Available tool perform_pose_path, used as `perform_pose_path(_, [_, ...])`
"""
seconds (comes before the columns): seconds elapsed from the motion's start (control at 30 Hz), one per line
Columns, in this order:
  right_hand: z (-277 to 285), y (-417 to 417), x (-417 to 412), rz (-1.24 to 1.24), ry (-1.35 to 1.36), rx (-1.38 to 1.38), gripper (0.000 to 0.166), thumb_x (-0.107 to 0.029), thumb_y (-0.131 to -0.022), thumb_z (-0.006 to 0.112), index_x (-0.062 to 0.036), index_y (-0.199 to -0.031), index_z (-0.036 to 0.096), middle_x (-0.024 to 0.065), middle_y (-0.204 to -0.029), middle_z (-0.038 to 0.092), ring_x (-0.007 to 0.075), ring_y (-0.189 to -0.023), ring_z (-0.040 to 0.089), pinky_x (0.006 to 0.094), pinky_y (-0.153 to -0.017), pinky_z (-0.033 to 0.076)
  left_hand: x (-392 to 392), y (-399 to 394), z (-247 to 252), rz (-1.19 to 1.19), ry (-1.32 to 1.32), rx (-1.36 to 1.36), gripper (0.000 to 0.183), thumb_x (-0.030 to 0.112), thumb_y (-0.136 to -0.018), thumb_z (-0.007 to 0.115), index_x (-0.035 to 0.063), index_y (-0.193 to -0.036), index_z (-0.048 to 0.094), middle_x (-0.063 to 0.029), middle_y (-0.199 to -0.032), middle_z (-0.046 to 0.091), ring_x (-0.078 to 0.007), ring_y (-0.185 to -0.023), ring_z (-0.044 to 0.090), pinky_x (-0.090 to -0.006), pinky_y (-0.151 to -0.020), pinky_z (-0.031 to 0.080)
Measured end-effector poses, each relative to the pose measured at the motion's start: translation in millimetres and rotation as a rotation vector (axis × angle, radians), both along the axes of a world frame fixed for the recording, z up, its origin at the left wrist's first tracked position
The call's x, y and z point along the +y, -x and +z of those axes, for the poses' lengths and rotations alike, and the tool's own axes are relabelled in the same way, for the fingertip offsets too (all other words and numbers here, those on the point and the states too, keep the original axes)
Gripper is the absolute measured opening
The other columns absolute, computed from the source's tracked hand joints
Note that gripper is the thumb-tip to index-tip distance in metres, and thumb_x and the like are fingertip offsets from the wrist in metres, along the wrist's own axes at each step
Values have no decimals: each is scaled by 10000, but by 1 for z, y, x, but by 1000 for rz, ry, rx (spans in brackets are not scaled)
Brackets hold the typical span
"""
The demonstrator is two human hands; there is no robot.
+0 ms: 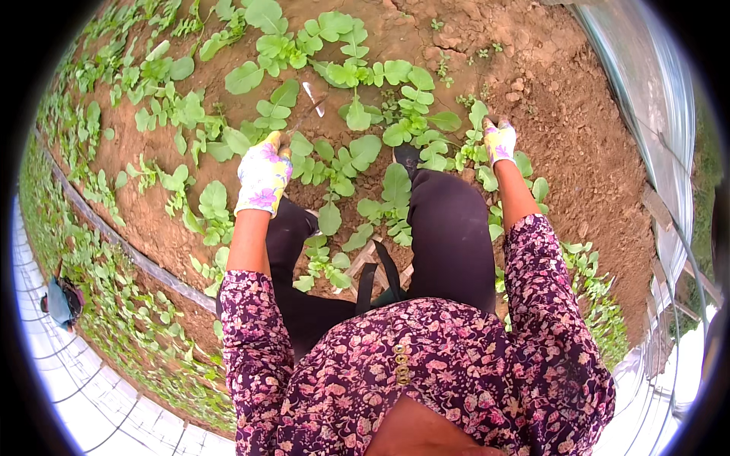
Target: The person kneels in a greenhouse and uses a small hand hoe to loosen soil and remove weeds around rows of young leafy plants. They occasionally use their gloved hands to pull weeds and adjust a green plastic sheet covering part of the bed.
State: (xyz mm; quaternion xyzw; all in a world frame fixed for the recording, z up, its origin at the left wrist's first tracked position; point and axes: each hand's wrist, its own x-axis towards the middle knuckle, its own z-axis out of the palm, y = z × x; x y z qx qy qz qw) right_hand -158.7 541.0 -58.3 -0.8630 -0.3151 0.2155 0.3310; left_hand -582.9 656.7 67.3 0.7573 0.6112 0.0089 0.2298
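My left hand (264, 174), in a floral-patterned glove, is closed around the near end of a thin tool (307, 114) that points up and to the right over the soil. A narrow white piece (313, 99) shows at the tool's far end. Leafy green seedlings (336, 162) with lobed leaves grow between my hands. My right hand (499, 139), gloved alike, is at the right beside a leafy plant (476, 122); its fingertips have soil on them, and whether they hold anything is not clear.
Rows of leafy plants (188, 108) cover the left side. Brown soil (570, 131) lies at the right, bordered by clear plastic sheeting (639, 74). A dark strip (137, 256) runs along the lower left. Another person (63, 302) is at the far left. My knees are bent over the plants.
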Motion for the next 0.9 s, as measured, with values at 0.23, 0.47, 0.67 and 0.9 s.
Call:
perform_pose_path(0.23, [-9,-100,38,-47,81,-583,248,-230,-844,603,-41,-996,655,179,-958,659,320,-904,628,378,-813,474,-16,4,20,-53,-111,62,166,170,-817,594,103,-968,610,-142,-867,660,-338,-800,632,-428,-692,496])
perform_pose_path(0.47, [53,-148,94,-73,-5,-623,416,-281,-742,662,-54,-1085,599,180,-1000,638,341,-1009,583,403,-872,467,-58,-4,56,-94,-228,58,190,141,-807,603,91,-990,600,-151,-838,647,-335,-772,639,-426,-655,506])
perform_pose_path(0.67, [86,-140,136,-143,38,-605,492,-335,-748,680,-48,-1138,593,203,-1094,599,341,-1027,580,400,-885,472,-67,6,72,-16,-285,-66,139,54,-788,620,35,-926,619,-163,-841,641,-349,-773,635,-400,-673,504])
perform_pose_path(0.9, [33,-143,176,-129,188,-579,432,-368,-805,649,-99,-1142,615,179,-1142,587,315,-1083,555,394,-916,463,-43,-18,65,-13,-175,-12,158,39,-802,612,38,-959,628,-151,-849,637,-335,-776,636,-385,-678,504])
